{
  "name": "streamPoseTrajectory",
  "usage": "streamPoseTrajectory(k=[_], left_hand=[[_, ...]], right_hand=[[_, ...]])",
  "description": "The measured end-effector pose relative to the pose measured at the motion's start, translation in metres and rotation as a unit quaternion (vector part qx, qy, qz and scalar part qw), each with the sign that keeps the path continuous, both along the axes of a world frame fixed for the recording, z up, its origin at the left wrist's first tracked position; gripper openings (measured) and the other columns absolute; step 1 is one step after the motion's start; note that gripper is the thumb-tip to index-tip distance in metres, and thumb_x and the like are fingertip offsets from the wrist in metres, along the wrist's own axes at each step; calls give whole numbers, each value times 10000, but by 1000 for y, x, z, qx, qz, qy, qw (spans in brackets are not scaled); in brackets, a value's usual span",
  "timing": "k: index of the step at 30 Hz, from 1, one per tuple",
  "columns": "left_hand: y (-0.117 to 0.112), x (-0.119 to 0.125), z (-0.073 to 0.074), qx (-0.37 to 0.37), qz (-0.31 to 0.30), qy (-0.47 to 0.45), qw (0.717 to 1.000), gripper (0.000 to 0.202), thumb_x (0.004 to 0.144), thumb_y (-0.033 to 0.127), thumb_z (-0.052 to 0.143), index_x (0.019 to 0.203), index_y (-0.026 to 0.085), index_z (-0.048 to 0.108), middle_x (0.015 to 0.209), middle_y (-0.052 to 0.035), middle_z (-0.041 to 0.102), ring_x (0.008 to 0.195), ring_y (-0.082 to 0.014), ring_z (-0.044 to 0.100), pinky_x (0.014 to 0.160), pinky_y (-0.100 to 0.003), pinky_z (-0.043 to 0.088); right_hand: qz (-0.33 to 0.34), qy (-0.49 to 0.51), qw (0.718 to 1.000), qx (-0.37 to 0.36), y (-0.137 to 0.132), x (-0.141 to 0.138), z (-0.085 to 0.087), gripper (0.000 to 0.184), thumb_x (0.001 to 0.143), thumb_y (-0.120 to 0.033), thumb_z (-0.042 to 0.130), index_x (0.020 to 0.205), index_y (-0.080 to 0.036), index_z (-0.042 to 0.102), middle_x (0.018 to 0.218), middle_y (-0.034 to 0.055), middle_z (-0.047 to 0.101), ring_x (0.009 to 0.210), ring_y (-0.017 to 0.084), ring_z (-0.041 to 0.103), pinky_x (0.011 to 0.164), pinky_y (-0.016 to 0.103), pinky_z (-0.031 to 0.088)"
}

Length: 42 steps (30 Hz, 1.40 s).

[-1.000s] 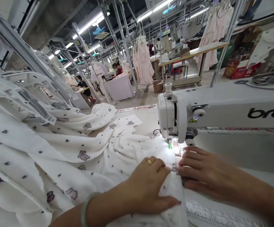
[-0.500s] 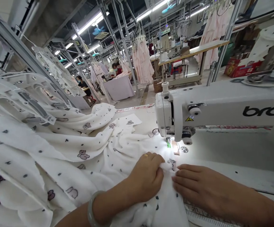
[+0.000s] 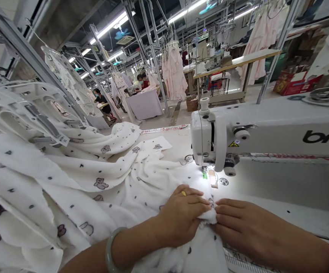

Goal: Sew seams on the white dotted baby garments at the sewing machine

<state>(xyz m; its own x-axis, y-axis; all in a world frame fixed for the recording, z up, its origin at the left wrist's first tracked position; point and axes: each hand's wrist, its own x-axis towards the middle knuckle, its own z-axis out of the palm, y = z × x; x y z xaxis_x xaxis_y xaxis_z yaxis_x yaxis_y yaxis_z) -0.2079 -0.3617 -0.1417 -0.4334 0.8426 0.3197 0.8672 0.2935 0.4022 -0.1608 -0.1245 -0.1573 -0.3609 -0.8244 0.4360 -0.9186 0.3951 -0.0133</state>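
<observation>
White fabric (image 3: 150,174) printed with bears and small dark marks spreads across the sewing table and runs up to the needle area. My left hand (image 3: 181,214), with a ring and a bangle, is closed on a folded edge of it. My right hand (image 3: 244,223) pinches the same edge from the other side, fingertips close to the left ones. Both hands are just in front of the lit presser foot (image 3: 205,170) of the white sewing machine (image 3: 269,129). Part of the fabric edge is hidden under my fingers.
At the left, white plastic hangers (image 3: 19,110) hold more of the printed cloth. A ruler strip (image 3: 246,261) lies along the table's front edge. Farther back are a wooden-topped table (image 3: 238,62), hanging pink garments (image 3: 174,70), a red box (image 3: 292,81) and people seated at work.
My left hand has shifted right and turned over the fabric edge, bringing a folded bit of cloth against my right fingers. The view has swung slightly left.
</observation>
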Motion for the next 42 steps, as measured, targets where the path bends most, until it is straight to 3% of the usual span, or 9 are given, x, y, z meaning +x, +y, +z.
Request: streamPoseTrajectory(k=[11,16,19,22,26,29,35,39,42], left_hand=[[9,-25,-8,-43,-33,-6,998,338,907,159,502,1177,195,702,1246,-73,765,1201,-211,679,1202,-405,358],[20,-50,5,-72,-48,8,996,300,931,145,520,1177,191,688,1280,-75,757,1211,-200,682,1171,-393,407],[23,-41,22,-106,-26,4,994,230,961,259,550,1127,181,690,1242,-97,757,1207,-253,676,1159,-445,426],[23,-14,28,-138,40,-7,990,368,899,366,633,1187,138,651,1230,-144,715,1204,-328,640,1122,-497,469],[25,8,12,-104,102,6,989,367,851,147,553,1214,109,587,1282,-175,638,1243,-321,575,1126,-468,467],[25,-6,1,-52,146,-12,988,291,884,77,454,1136,156,576,1158,-136,671,1092,-281,609,1029,-454,505],[26,-49,7,76,182,-181,963,85,942,181,476,983,208,546,818,10,607,774,-177,587,745,-300,485],[31,-48,10,65,183,-165,967,220,911,379,675,1007,201,588,891,-9,665,835,-204,619,812,-340,514],[34,-45,8,58,197,-169,964,177,914,333,690,1032,206,654,997,-36,729,949,-236,662,905,-377,531]], right_hand=[[-23,43,997,-53,2,-7,7,335,1074,-101,371,1002,-191,686,886,55,736,858,212,676,912,386,502],[-76,52,992,-83,6,-20,11,323,1090,-137,377,985,-193,678,986,72,769,897,203,710,896,366,520],[-76,16,994,-82,9,-21,11,239,1072,-164,450,1001,-202,674,1053,85,760,961,217,699,940,388,516],[-72,-37,994,-68,12,-18,15,222,1044,-156,461,979,-211,665,1004,72,738,981,232,677,943,416,510],[-80,-69,991,-86,19,-19,16,199,1042,-183,482,1020,-221,676,983,57,726,1001,231,666,953,430,495],[-127,-86,981,-117,26,-25,8,229,1069,-219,473,1026,-225,698,961,42,731,907,208,677,908,426,498],[-239,-138,949,-152,26,-31,-10,301,1063,-399,514,1213,-249,727,1102,69,750,1051,283,690,959,497,514],[-261,-171,940,-137,20,-30,-9,387,1055,-461,492,1262,-235,728,1130,115,728,1112,330,652,942,529,535],[-268,-233,927,-120,18,-31,-9,420,1053,-472,475,1327,-247,701,1113,115,703,1081,329,641,907,529,545]])
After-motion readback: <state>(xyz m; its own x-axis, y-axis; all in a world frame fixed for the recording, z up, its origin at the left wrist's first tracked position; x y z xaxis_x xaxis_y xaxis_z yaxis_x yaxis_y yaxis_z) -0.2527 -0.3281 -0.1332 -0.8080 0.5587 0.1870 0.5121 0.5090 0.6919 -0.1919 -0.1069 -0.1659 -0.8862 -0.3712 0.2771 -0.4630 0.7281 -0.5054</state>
